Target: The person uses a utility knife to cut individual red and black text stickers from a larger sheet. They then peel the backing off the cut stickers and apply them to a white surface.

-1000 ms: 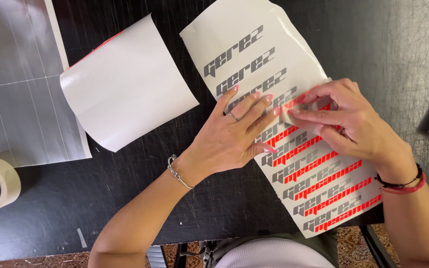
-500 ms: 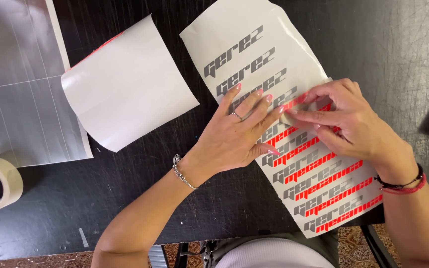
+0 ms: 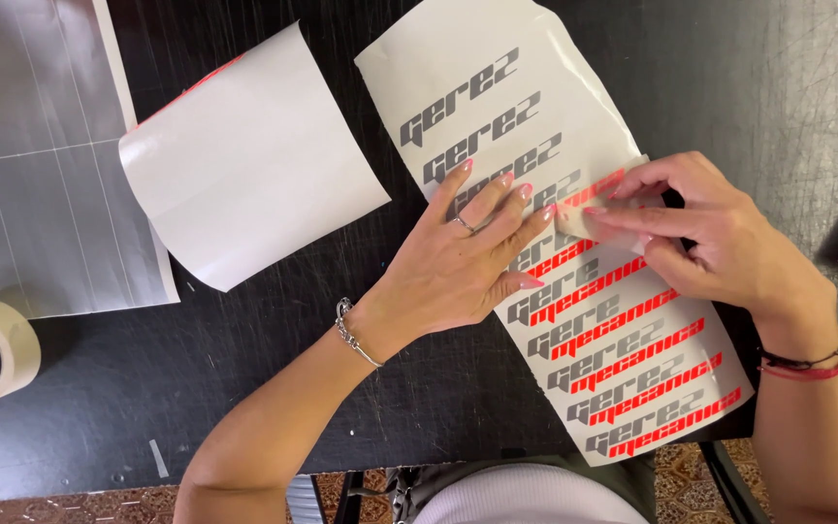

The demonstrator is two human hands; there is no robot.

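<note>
Two hands on decal sheet [image 3: 497, 87], left hand [image 3: 458, 262] flat, right hand [image 3: 710, 238] fingers pinching tape strip [image 3: 589, 218].

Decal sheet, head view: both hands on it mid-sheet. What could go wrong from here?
1. The right hand pinches a small strip lifted off the decal sheet; thin red lettering there could tear or stretch.
2. The left hand pins only one spot, so the sheet may shift or crease.
3. The sheet's lower corner seems to overhang the black table edge, so it could bend.
</note>
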